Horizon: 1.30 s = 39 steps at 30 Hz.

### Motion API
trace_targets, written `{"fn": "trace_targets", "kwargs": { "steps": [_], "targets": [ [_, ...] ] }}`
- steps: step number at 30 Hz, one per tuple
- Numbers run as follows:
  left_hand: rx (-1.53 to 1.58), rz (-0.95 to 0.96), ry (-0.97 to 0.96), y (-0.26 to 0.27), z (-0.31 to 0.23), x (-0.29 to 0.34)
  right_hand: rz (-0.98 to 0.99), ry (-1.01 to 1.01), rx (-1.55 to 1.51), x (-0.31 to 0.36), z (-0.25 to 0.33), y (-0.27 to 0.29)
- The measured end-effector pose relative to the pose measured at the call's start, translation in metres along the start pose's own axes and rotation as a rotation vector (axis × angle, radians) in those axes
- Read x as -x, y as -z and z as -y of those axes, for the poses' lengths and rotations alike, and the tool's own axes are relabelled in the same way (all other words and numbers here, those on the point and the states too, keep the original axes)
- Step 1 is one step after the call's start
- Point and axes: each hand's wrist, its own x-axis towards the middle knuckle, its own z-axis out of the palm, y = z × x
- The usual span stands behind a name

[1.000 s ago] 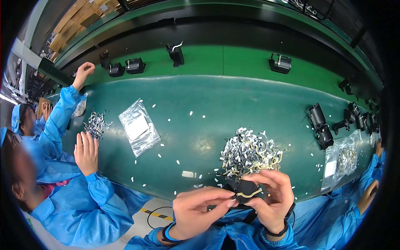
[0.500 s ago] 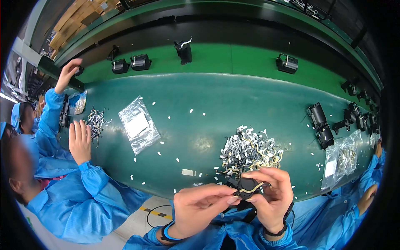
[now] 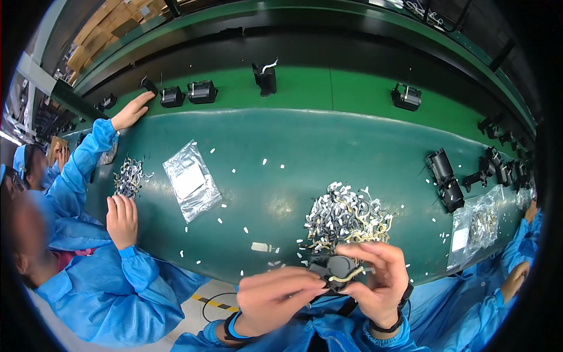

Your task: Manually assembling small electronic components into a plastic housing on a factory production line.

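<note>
At the far left, a co-worker's hand (image 3: pixel 122 219) rests on the green conveyor belt (image 3: pixel 281 146) near a clear plastic bag (image 3: pixel 190 185). Your left hand (image 3: pixel 275 299) pinches the small black plastic part (image 3: pixel 335 271) at near centre; your right hand (image 3: pixel 378 278) curls closed around it, just before the pile of grey metal clips (image 3: pixel 346 214).

table (image 3: pixel 328 146) dark green | part (image 3: pixel 335 271) black (yellowish strip) | sleeves (image 3: pixel 88 158) blue

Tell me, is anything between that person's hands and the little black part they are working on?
Nothing visible: the left hand and right hand both already hold the black part, with a pale wire lying across it.
</note>
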Motion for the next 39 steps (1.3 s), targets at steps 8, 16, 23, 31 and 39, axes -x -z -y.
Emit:
{"fn": "trace_targets", "kwargs": {
  "steps": [8, 16, 23, 31, 39],
  "targets": [
    [-0.396, 0.073, -0.456, 0.012, 0.000, -0.007, 0.004, 0.239, 0.652, -0.007, 0.044, -0.002],
    [-0.525, 0.205, -0.576, 0.016, -0.010, -0.015, 0.101, 0.221, 0.686, -0.016, 0.049, -0.006],
    [-0.571, 0.163, -0.605, 0.018, 0.001, -0.014, 0.182, 0.393, 0.788, -0.024, 0.036, -0.005],
    [-0.313, -0.038, -0.406, 0.001, 0.008, -0.003, 0.137, 0.570, 0.659, -0.016, 0.012, 0.003],
    [-0.498, 0.125, -0.582, 0.013, 0.004, -0.007, 0.046, 0.227, 0.454, -0.014, 0.020, -0.008]
  ]
}}
